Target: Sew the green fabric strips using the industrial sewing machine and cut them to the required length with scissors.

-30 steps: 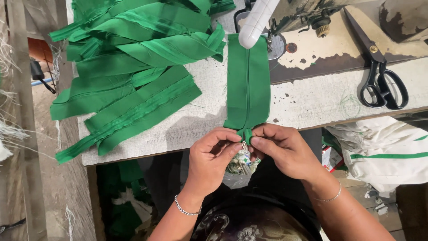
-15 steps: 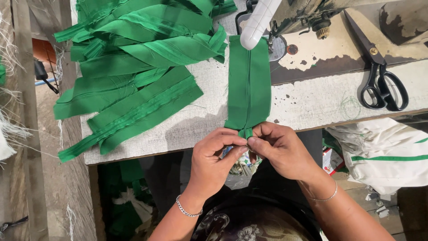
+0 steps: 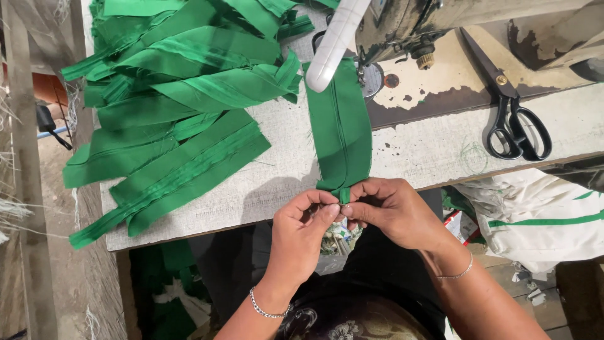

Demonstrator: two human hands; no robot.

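Both hands, left hand (image 3: 304, 230) and right hand (image 3: 389, 211), pinch the near end of a green fabric strip (image 3: 340, 129) at the table's (image 3: 428, 151) front edge. Piled green strips (image 3: 176, 107) occupy the left end; black scissors (image 3: 513, 119) lie toward the right.

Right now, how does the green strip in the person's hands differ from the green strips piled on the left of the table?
The held strip lies alone and straight, running from the sewing machine to the table edge; the piled strips overlap at slants. Both hands, left hand and right hand, pinch its near end; the pile lies untouched. Both are the same green fabric.
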